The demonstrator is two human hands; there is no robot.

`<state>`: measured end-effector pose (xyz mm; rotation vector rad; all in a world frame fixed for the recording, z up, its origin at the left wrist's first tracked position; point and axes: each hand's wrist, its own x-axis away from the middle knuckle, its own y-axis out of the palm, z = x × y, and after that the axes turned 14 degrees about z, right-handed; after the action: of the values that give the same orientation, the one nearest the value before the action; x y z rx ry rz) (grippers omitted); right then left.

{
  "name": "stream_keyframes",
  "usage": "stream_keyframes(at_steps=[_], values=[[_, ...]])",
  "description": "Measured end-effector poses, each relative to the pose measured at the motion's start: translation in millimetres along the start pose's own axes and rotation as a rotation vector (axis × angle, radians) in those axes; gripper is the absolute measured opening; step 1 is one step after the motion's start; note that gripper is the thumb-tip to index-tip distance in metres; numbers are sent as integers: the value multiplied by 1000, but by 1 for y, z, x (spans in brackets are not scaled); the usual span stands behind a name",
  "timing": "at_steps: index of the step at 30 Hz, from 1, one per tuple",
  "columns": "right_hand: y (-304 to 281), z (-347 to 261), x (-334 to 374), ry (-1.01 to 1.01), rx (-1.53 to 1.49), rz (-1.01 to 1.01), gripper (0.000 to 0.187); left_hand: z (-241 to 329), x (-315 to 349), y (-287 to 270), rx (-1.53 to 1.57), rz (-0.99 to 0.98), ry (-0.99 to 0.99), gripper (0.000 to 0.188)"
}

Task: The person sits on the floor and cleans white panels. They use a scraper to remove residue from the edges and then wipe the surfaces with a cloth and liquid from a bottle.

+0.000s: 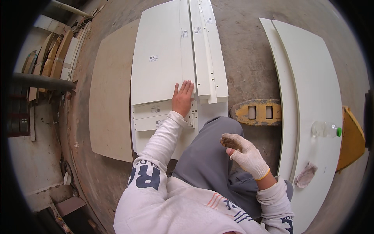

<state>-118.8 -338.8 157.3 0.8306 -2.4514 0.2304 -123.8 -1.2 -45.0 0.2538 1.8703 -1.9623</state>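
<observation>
My left hand [182, 98] is bare and lies flat, fingers together, on the lower edge of a large white panel [161, 54] stacked on the floor. Narrow white boards [208, 50] lie on that panel's right side. Shorter white pieces with drilled holes [150, 117] stick out below the hand. My right hand [243, 153] wears a white knit glove and hovers over my grey-trousered knee, fingers loosely curled, holding nothing that I can see.
A brown fibreboard sheet [111, 89] lies left of the stack. Two long white panels [311, 89] lie at right, bearing a clear bottle with a green cap [326, 129] and a crumpled glove [306, 175]. A yellow pallet-jack part [257, 112] sits between. Wood offcuts [50, 58] lean far left.
</observation>
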Motion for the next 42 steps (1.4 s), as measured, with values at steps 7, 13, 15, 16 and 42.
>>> stream_keyframes(at_steps=[7, 13, 15, 16, 42], values=[[5, -1, 0, 12, 58, -19, 55, 1, 2, -3, 37, 58, -23, 75], [4, 8, -2, 21, -8, -23, 54, 14, 15, -12, 84, 73, -172, 73], [2, 9, -3, 17, -21, -14, 55, 22, 40, -19, 104, 123, -244, 73], [1, 6, -3, 13, -7, -7, 56, 21, 56, -24, 84, 149, -319, 73], [9, -7, 9, -8, 116, -4, 47, -56, 173, -27, -34, 43, -509, 65]])
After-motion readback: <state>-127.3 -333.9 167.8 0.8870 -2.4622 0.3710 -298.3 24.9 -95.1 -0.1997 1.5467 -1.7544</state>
